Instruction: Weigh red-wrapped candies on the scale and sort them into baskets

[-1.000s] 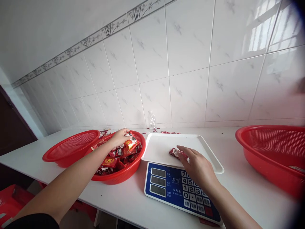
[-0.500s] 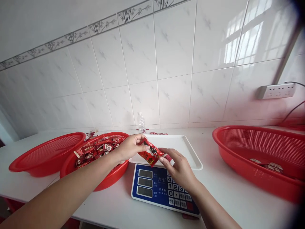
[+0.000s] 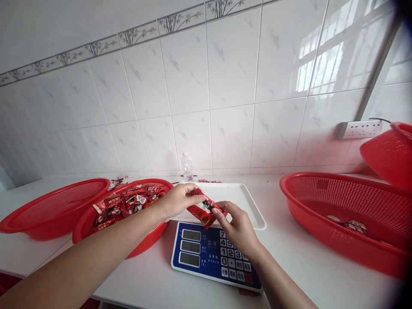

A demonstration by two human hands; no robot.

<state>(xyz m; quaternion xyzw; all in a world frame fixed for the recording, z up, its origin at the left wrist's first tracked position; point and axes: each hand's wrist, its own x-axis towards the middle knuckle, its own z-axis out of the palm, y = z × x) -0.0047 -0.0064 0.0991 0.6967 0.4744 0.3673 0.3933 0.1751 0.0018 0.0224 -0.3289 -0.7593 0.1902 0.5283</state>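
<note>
Between my two hands is a red printed packet [image 3: 202, 214], held over the near edge of the scale's white tray [image 3: 240, 201]. My left hand [image 3: 182, 199] pinches its upper left part between thumb and fingers. The right side of the packet is gripped by my right hand [image 3: 236, 221], thumb on top. Below them lies the blue scale panel [image 3: 207, 257] with three displays and a keypad, partly covered by my right hand. Left of my left hand, a red basket [image 3: 154, 238] holds many small red packets [image 3: 112, 212].
Another red basket [image 3: 61, 206] stands at the far left. On the right, a large red basket [image 3: 309, 219] has a few packets inside. A clear bottle [image 3: 186, 166] stands by the wall. A power strip [image 3: 360, 129] and a tilted red basket [image 3: 386, 154] are at the right.
The view has shifted slightly to the right, bringing the tilted red basket into sight. My right thumb has moved left along the packet, nearer my left fingers.
</note>
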